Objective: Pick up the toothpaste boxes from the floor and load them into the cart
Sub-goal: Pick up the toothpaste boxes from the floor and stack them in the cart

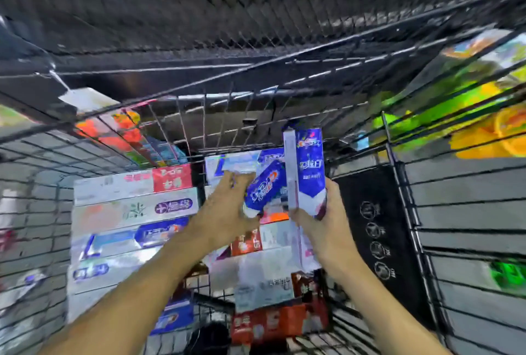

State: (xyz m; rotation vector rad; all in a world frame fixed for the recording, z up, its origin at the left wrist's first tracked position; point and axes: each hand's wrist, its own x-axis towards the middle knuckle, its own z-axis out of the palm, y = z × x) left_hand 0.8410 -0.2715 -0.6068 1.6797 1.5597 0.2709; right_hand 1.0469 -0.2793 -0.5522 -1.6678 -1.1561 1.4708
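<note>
While hands [273, 206] load, cart [427, 212] holds boxes [133, 209].

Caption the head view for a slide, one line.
Both hands over the wire cart: right hand holds a blue toothpaste box upright, left hand grips another above stacked boxes.

A blue and white toothpaste box [308, 172] stands upright inside the wire cart [455, 212], its lower end gripped, near the cart's right wall. Just left of it a shorter blue box [263, 188] with a red and white logo tilts, top leaning right, above the boxes already in the cart. Against the cart's left wall a stack of flat boxes [131, 226] lies lengthwise, white, red and blue. Toward the cart's near end lie red boxes [273, 323] and a pale box [264, 289]
</note>
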